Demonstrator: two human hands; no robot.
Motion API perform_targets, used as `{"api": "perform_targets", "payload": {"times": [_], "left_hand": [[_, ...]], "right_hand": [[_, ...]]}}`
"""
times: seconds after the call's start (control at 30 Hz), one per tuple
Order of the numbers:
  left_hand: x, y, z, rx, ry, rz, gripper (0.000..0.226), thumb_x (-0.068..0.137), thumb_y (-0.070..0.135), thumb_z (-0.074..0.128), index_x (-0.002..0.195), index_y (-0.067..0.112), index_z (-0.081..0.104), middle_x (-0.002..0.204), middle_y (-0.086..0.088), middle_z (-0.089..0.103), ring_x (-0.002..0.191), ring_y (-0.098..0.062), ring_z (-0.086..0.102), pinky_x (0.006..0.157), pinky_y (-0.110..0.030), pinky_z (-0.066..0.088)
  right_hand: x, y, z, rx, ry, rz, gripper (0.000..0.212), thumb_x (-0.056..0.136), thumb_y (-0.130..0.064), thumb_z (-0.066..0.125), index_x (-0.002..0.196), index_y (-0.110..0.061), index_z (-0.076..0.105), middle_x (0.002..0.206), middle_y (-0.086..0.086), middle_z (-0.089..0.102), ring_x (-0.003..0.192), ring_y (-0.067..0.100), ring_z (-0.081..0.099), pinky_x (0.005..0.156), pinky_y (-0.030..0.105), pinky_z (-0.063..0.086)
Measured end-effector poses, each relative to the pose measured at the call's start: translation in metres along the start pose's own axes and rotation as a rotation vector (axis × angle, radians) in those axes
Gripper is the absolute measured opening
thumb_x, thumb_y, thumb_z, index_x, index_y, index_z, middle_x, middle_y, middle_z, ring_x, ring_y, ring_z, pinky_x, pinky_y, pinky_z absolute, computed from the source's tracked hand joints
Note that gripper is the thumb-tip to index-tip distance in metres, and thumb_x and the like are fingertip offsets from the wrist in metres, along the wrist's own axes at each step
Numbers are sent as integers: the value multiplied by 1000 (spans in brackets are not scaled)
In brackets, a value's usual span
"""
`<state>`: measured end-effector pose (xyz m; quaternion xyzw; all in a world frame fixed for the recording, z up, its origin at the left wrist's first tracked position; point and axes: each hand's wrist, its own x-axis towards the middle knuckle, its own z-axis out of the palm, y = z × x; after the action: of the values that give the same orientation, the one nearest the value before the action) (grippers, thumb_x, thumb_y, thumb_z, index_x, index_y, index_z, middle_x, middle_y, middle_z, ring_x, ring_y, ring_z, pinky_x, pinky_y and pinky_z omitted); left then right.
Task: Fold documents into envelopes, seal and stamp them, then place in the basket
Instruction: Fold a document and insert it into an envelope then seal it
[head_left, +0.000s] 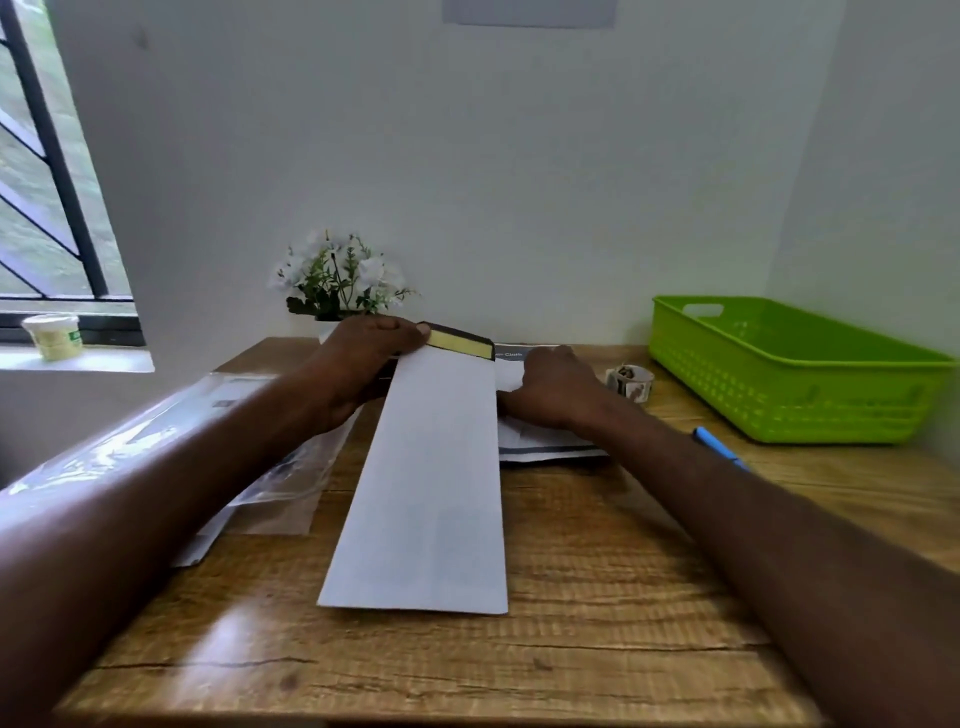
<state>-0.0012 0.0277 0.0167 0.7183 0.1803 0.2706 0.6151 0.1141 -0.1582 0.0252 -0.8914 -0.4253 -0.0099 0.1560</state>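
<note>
One wooden table (597, 597); one green basket (789, 374) at its far right; one long white envelope (431, 483) lying in the middle, flap raised; left hand (363, 358) pinches the flap; right hand (550, 389), fingers curled, presses a second packet (540, 441) beside it; one tape roll (631, 382); one blue pen (719, 447).

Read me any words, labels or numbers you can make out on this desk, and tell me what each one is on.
"Cloth": the tail of a longer print on the grey packet under the right hand; the rest is hidden.
Label on the clear plastic bag: blurred.
Tub on the windowsill: unreadable.
Stamp roll: unreadable.
</note>
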Motion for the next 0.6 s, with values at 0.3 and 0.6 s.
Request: {"api": "perform_targets", "payload": {"times": [0.3, 0.6], "left_hand": [[-2, -6, 2, 38, 125, -134, 16, 102, 18, 63, 94, 4, 63, 86, -19, 68, 68, -30, 68, 69, -37, 59], [-3, -4, 4, 56, 129, -203, 15, 103, 20, 59, 106, 6, 58, 97, -22, 65, 70, -29, 65, 65, -35, 58]], "right_hand": [[24, 1, 16, 47, -21, 132, 114, 36, -92, 42, 128, -26, 61, 138, 16, 57, 129, 37, 49, 102, 50, 49], [23, 2, 16, 192, 66, 168, 59, 63, -76, 70, 72, -22, 49, 106, 17, 67, 111, 35, 64, 67, 33, 45]]}}
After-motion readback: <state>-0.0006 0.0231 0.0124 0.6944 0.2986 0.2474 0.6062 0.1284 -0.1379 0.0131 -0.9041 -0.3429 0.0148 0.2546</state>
